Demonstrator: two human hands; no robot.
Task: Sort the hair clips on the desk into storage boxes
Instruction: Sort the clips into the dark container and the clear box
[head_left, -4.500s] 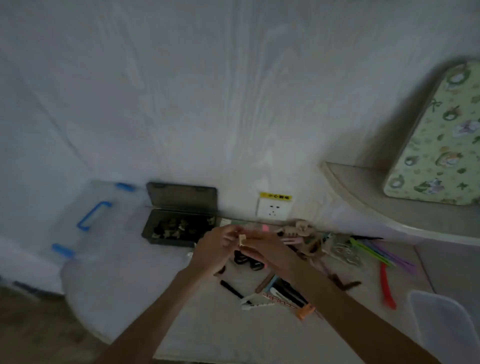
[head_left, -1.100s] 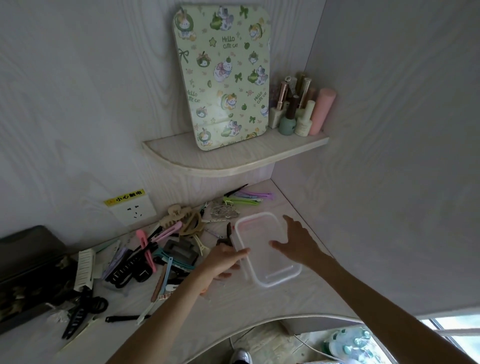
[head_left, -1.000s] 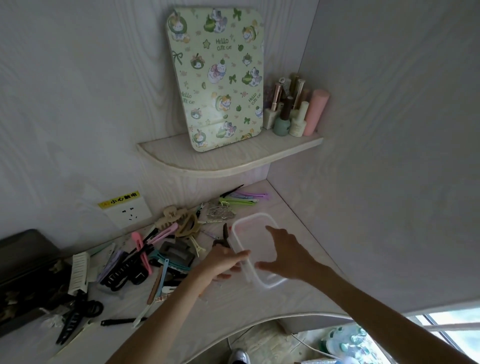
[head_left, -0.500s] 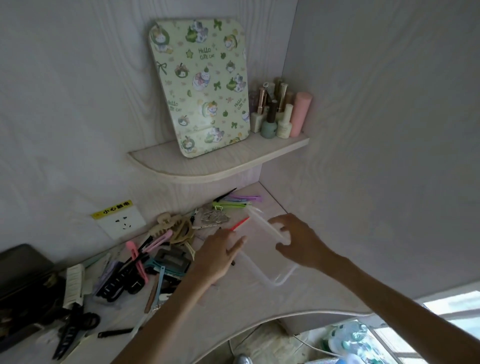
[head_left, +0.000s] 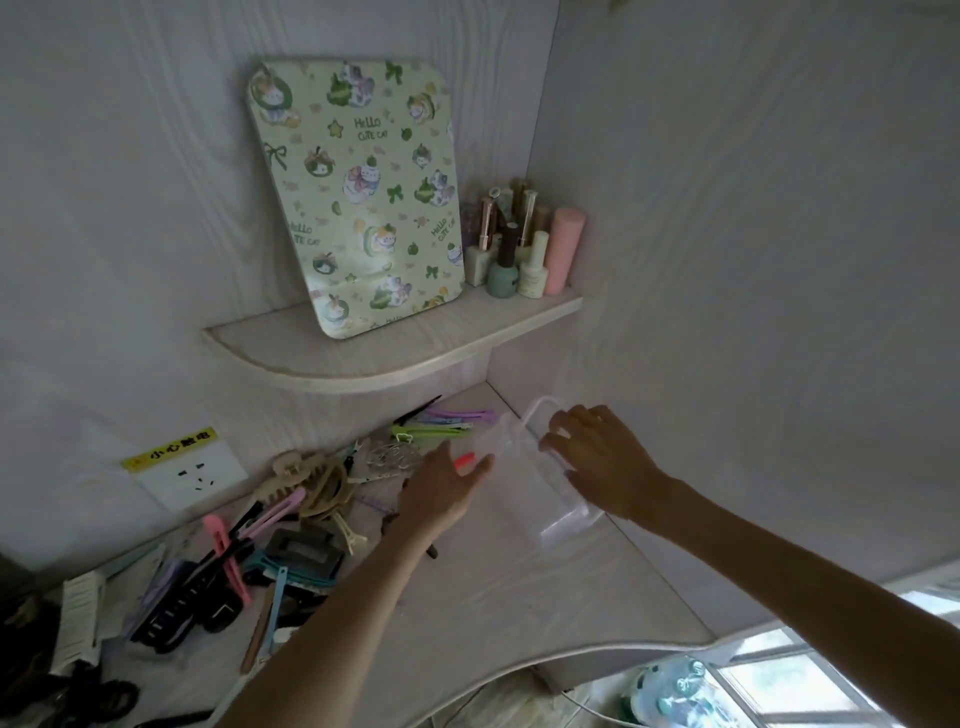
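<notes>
A clear plastic storage box (head_left: 524, 488) sits on the desk near the right wall. My right hand (head_left: 597, 462) grips its clear lid (head_left: 537, 410) by the edge, and the lid stands tilted up toward the wall. With straight fingers, my left hand (head_left: 441, 493) rests against the box's left side, next to a red clip (head_left: 465, 460). A pile of hair clips (head_left: 291, 525) in pink, black, beige and teal lies to the left. Purple and green clips (head_left: 441, 423) lie behind the box.
A corner shelf (head_left: 363, 364) above the desk carries a green patterned board (head_left: 358, 197) and nail polish bottles (head_left: 519, 249). A wall socket (head_left: 195, 473) is at the back left. The desk's curved front edge (head_left: 571, 657) runs below my arms.
My right hand has taken the lid and swung it up off the box. My left hand slid from the box's near corner to its left side. Earlier both hands held a small clip.
</notes>
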